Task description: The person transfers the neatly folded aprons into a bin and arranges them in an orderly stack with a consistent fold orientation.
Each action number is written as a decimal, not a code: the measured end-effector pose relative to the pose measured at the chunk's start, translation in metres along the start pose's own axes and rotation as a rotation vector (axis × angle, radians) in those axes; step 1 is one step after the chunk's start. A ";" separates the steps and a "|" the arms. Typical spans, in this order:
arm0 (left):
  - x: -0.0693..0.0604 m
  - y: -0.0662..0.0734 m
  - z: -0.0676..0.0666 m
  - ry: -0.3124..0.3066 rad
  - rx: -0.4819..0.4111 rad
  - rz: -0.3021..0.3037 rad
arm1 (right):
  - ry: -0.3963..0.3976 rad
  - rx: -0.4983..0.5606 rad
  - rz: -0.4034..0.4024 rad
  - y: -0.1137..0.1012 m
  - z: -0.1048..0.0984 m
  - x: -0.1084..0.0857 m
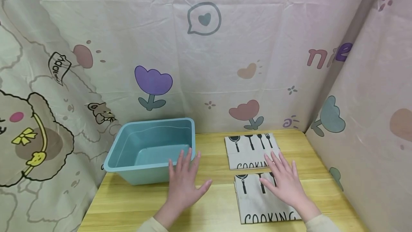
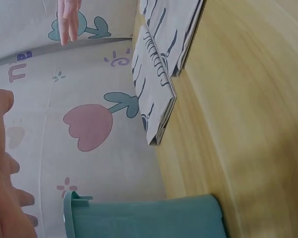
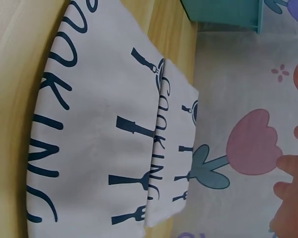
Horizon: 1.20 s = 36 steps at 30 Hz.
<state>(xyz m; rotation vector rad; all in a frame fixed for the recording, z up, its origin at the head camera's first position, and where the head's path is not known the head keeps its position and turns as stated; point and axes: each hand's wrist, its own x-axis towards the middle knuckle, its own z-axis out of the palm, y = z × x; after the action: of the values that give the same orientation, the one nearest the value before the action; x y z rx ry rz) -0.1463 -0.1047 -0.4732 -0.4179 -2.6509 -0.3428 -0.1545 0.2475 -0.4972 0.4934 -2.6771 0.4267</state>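
Two folded white cloths printed with black utensils and the word COOKING lie flat on the table, the far cloth (image 1: 248,155) just behind the near cloth (image 1: 257,203). My right hand (image 1: 286,183) hovers over the near cloth with its fingers spread. Left of the cloths stands a blue-green plastic basin (image 1: 149,174) with nothing in it. My left hand (image 1: 185,185), fingers also spread, is in front of the basin's right corner. Neither hand holds anything. In the left wrist view, the folded layers show along the edge of the far cloth (image 2: 154,94).
The wooden table (image 1: 212,203) has a light yellow grain. A printed curtain (image 1: 206,63) with flowers and hearts hangs behind it, and more patterned fabric (image 1: 379,117) closes off the right side. On the left, fabric with a large cartoon animal (image 1: 29,153) hangs beside the basin.
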 end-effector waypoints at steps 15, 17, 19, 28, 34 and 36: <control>-0.005 0.015 0.014 0.021 -0.034 0.084 | 0.061 0.085 0.085 0.012 0.008 -0.014; -0.005 0.018 0.017 0.030 -0.046 0.095 | 0.068 0.093 0.097 0.014 0.009 -0.015; -0.004 0.021 0.020 0.033 -0.060 0.104 | 0.072 0.098 0.110 0.016 0.011 -0.017; -0.004 0.032 0.035 0.060 -0.089 0.104 | 0.077 0.118 0.158 0.021 0.017 -0.023; -0.002 0.037 0.045 0.058 -0.160 0.044 | 0.080 0.116 0.180 0.025 0.023 -0.029; -0.002 0.039 0.049 0.061 -0.189 0.013 | 0.079 0.116 0.192 0.027 0.024 -0.032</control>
<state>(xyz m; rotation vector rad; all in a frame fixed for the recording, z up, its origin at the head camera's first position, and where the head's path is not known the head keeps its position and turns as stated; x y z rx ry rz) -0.1496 -0.0547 -0.5100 -0.4759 -2.5643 -0.5948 -0.1450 0.2715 -0.5377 0.2462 -2.6435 0.6463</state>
